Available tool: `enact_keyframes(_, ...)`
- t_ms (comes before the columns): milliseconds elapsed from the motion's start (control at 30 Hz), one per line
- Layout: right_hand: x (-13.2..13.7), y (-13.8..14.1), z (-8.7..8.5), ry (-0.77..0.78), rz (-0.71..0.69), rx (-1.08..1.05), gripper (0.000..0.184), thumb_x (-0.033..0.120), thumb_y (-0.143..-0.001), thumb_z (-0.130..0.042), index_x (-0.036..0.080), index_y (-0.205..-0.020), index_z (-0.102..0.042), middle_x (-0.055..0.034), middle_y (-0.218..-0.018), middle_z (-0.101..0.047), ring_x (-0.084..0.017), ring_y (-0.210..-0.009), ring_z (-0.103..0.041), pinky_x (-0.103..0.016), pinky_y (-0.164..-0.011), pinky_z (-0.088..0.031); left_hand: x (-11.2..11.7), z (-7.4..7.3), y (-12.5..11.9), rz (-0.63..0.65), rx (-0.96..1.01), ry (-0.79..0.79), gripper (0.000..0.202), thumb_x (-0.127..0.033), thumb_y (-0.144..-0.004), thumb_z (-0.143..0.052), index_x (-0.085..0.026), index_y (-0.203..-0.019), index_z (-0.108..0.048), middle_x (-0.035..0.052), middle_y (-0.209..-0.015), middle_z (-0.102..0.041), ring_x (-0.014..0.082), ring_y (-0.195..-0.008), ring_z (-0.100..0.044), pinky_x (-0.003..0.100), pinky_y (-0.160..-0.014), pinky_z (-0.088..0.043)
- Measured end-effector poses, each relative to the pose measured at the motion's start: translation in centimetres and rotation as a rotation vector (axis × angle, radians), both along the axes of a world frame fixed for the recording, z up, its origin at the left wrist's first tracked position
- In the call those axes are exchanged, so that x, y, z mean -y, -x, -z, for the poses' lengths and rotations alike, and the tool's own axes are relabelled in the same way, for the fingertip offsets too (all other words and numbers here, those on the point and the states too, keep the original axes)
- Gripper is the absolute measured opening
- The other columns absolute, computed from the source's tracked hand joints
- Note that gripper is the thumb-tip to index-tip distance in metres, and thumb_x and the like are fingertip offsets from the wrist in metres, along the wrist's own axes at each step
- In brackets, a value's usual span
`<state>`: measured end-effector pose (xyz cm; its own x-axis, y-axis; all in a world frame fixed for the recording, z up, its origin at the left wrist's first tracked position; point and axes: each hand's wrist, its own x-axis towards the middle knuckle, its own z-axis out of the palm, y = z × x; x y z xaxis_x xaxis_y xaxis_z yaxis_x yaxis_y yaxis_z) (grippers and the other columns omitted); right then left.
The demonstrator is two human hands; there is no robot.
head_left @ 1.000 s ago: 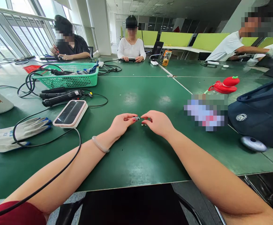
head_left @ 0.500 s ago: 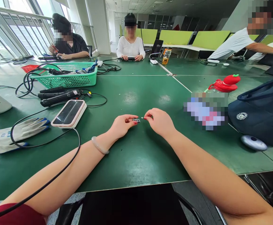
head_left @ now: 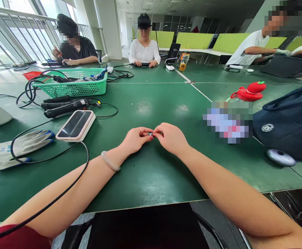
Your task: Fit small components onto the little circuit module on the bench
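Just above the green table, both hands meet at their fingertips in front of me. My left hand, with a pale bangle on its wrist, pinches a small black-and-silver piece between thumb and fingers; it looks like a tiny electronic part, too small to name. My right hand is closed in a pinch against the right end of that piece. The tiny whitish bit it held a moment ago is now hidden by the fingertips.
To the left lie a phone, a work glove, black handheld devices and a green basket with cables. A black cable crosses my left arm. At right stand a red-lidded bottle and dark bag. Several people sit or stand around.
My right hand has moved left, bringing its fingertips and the tiny whitish bit against the piece in my left hand. The left hand has hardly moved. A person at far right has shifted.
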<state>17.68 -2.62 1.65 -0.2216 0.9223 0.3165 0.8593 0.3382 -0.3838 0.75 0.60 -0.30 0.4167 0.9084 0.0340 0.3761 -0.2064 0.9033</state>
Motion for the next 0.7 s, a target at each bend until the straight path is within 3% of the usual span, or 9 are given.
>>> enact_keyframes(300,-0.03,-0.25,-0.38,0.004,0.030,-0.073,0.013,0.023,-0.085,-0.058,0.021,-0.089,-0.070,-0.0015,-0.083,-0.066,-0.014,-0.073,-0.057,-0.026,-0.064,-0.039,0.05,0.09,0.01,-0.052,0.056,0.010,0.035,-0.035,-0.074,-0.065,-0.018,-0.104,-0.069,0.0010,-0.071,-0.066,0.0121,-0.061,-0.053,0.026,-0.062,-0.042)
enact_keyframes(500,-0.20,-0.32,-0.22,0.069,0.030,-0.058,0.016,0.032,-0.085,-0.060,0.021,-0.091,-0.071,-0.0018,-0.082,-0.065,-0.014,-0.072,-0.055,-0.025,-0.061,-0.038,-0.17,0.46,0.05,-0.071,0.142,0.030,0.037,-0.035,-0.076,-0.065,-0.016,-0.107,-0.068,0.0044,-0.084,-0.071,0.0130,-0.069,-0.057,0.027,-0.069,-0.043)
enact_keyframes(700,-0.24,-0.01,0.37,0.005,0.009,-0.009,0.018,0.036,-0.085,-0.060,0.020,-0.085,-0.069,-0.0019,-0.080,-0.064,-0.013,-0.070,-0.055,-0.025,-0.059,-0.035,-0.21,0.27,0.02,-0.096,0.110,0.039,0.034,-0.031,-0.080,-0.060,-0.019,-0.111,-0.068,0.0045,-0.093,-0.072,0.0145,-0.076,-0.060,0.031,-0.080,-0.045)
